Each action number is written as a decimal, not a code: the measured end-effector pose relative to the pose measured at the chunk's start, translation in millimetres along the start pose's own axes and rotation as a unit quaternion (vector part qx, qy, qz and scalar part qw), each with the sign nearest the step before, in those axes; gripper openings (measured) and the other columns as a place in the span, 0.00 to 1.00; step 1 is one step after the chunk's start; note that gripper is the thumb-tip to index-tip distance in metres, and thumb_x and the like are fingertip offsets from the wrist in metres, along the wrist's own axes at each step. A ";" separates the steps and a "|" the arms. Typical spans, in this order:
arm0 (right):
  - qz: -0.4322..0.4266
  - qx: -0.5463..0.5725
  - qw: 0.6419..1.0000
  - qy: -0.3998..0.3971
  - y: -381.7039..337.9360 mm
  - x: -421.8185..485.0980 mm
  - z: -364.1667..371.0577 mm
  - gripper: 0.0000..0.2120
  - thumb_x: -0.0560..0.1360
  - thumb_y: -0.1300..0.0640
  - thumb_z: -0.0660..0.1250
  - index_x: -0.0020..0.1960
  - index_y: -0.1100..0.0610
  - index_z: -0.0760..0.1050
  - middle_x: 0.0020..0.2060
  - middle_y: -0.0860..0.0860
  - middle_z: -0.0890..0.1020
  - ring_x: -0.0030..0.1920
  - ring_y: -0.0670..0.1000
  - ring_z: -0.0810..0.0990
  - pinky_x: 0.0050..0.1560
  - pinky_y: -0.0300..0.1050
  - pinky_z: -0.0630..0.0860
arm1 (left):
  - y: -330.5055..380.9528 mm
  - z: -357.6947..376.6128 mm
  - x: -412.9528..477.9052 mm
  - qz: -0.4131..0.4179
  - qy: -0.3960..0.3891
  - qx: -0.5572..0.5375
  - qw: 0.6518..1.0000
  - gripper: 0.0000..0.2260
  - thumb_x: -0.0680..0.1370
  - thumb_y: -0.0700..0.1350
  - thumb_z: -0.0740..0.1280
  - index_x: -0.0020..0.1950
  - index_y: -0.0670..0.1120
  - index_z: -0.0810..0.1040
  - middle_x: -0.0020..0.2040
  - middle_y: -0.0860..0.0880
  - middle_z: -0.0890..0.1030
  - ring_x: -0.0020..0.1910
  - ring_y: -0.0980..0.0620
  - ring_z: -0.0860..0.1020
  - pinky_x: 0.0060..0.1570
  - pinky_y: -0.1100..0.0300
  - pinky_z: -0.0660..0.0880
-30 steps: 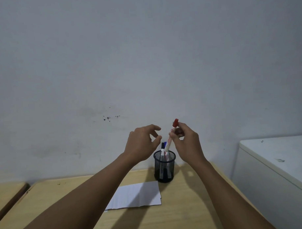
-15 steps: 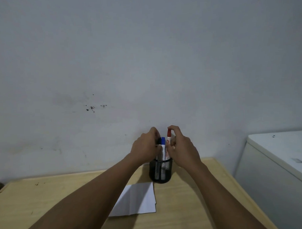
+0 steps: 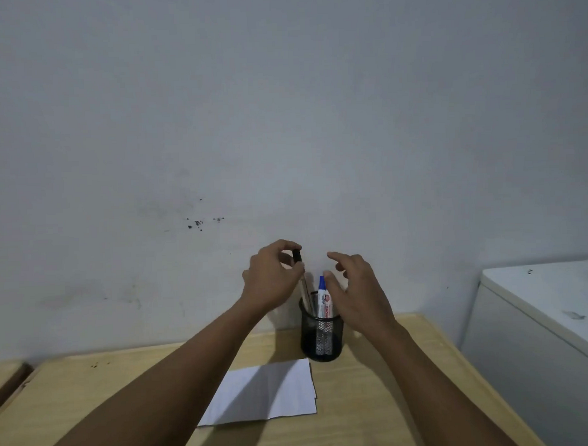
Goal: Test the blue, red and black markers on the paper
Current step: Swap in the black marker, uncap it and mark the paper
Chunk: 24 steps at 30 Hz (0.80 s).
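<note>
A black mesh pen cup [image 3: 320, 338] stands on the wooden table near the wall. The blue-capped marker [image 3: 322, 297] stands upright in it. My left hand [image 3: 271, 280] pinches the black marker [image 3: 300, 272] near its black cap, and the marker's lower end is still inside the cup. My right hand [image 3: 358, 290] hovers just right of the cup with fingers spread and nothing in it. The red marker is hidden, likely behind my right hand. A white sheet of paper [image 3: 268, 392] lies flat in front of the cup.
The wooden table [image 3: 375, 403] ends against a grey-white wall. A white cabinet [image 3: 539, 317] stands close on the right, a little higher than the tabletop. Another wooden surface [image 3: 4, 376] shows at the far left.
My right hand put the red marker down into the cup and let go, opening its fingers. My left hand closed on the black marker and raised it partway.
</note>
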State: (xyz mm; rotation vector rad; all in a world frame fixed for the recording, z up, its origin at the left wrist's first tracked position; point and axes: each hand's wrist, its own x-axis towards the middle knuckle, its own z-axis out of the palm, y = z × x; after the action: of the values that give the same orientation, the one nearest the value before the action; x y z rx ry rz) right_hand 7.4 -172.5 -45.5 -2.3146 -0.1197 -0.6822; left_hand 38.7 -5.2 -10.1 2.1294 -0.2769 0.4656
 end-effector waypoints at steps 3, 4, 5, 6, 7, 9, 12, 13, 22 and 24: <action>0.039 0.125 0.991 -0.039 -32.3 -2.7 -12.6 0.19 0.78 0.43 0.67 0.67 0.49 0.77 0.54 0.47 0.81 0.53 0.49 0.81 0.52 0.48 0.80 | 20.5 -41.7 -7.0 -0.041 0.045 -0.155 0.986 0.09 0.73 0.45 0.73 0.52 0.52 0.82 0.45 0.49 0.85 0.40 0.54 0.81 0.39 0.58 0.78; 0.067 0.177 0.980 -0.055 -42.7 -3.2 -16.7 0.19 0.78 0.44 0.69 0.65 0.51 0.79 0.52 0.49 0.83 0.49 0.49 0.83 0.50 0.48 0.81 | 28.3 -56.3 -11.8 -0.057 0.060 -0.208 0.975 0.08 0.73 0.43 0.73 0.51 0.50 0.83 0.45 0.47 0.85 0.38 0.54 0.80 0.36 0.61 0.75; 0.096 0.241 0.964 -0.063 -52.6 -3.6 -20.8 0.17 0.77 0.47 0.71 0.63 0.54 0.80 0.49 0.51 0.84 0.45 0.49 0.84 0.47 0.48 0.82 | 35.0 -70.7 -17.6 -0.069 0.070 -0.248 0.964 0.08 0.73 0.42 0.74 0.50 0.49 0.83 0.45 0.47 0.85 0.37 0.54 0.78 0.36 0.63 0.73; 0.124 0.323 0.936 -0.063 -62.1 -4.5 -24.5 0.15 0.77 0.52 0.72 0.60 0.59 0.81 0.47 0.54 0.85 0.40 0.49 0.84 0.43 0.47 0.82 | 39.8 -83.3 -23.9 -0.081 0.075 -0.276 0.955 0.08 0.72 0.42 0.74 0.50 0.48 0.83 0.44 0.48 0.85 0.37 0.54 0.78 0.36 0.65 0.72; 0.149 0.413 0.896 -0.058 -72.3 -6.7 -27.5 0.12 0.77 0.56 0.73 0.57 0.62 0.82 0.44 0.56 0.85 0.36 0.49 0.84 0.39 0.45 0.82 | 43.4 -94.8 -31.5 -0.092 0.073 -0.293 0.949 0.08 0.72 0.42 0.75 0.51 0.47 0.83 0.44 0.49 0.84 0.37 0.55 0.78 0.35 0.65 0.71; 0.186 0.565 0.803 -0.044 -94.4 -13.2 -30.6 0.06 0.76 0.61 0.73 0.51 0.63 0.82 0.39 0.55 0.83 0.34 0.49 0.82 0.37 0.42 0.81 | 44.7 -114.0 -47.3 -0.112 0.059 -0.306 0.944 0.09 0.72 0.44 0.75 0.52 0.46 0.83 0.42 0.51 0.83 0.39 0.55 0.77 0.35 0.64 0.69; 0.212 0.672 0.708 -0.055 -128.1 -26.6 -25.0 0.04 0.76 0.60 0.72 0.46 0.61 0.81 0.35 0.53 0.83 0.33 0.48 0.81 0.35 0.40 0.81 | 40.6 -134.5 -71.6 -0.120 0.026 -0.305 0.945 0.09 0.73 0.44 0.74 0.53 0.46 0.83 0.45 0.49 0.84 0.42 0.53 0.79 0.38 0.61 0.69; 0.214 0.670 0.708 -0.066 -138.5 -32.2 -21.9 0.04 0.76 0.60 0.72 0.45 0.61 0.81 0.35 0.53 0.83 0.33 0.48 0.81 0.35 0.40 0.81 | 39.0 -139.3 -79.7 -0.117 0.019 -0.305 0.945 0.09 0.74 0.43 0.74 0.53 0.46 0.83 0.46 0.48 0.85 0.42 0.53 0.79 0.39 0.61 0.70; 0.202 0.622 0.755 -0.054 -193.3 -76.7 8.8 0.08 0.75 0.60 0.74 0.42 0.64 0.81 0.32 0.55 0.82 0.30 0.48 0.80 0.35 0.39 0.82 | 18.0 -168.0 -125.3 -0.160 0.074 -0.341 0.924 0.10 0.75 0.52 0.72 0.50 0.47 0.85 0.43 0.53 0.87 0.42 0.53 0.77 0.44 0.54 0.71; 0.197 0.629 0.751 -0.043 -199.8 -81.2 14.7 0.08 0.75 0.60 0.74 0.42 0.65 0.81 0.31 0.55 0.81 0.30 0.48 0.80 0.35 0.39 0.82 | 16.2 -169.7 -128.0 -0.159 0.092 -0.342 0.922 0.11 0.75 0.52 0.72 0.50 0.46 0.85 0.42 0.53 0.87 0.42 0.53 0.78 0.45 0.54 0.72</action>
State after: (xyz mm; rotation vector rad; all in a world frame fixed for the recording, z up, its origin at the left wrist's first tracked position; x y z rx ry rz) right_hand -109.7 -5.7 26.6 -0.9794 -0.0819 -0.1252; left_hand -120.9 129.0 34.5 1.3974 0.0249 0.3110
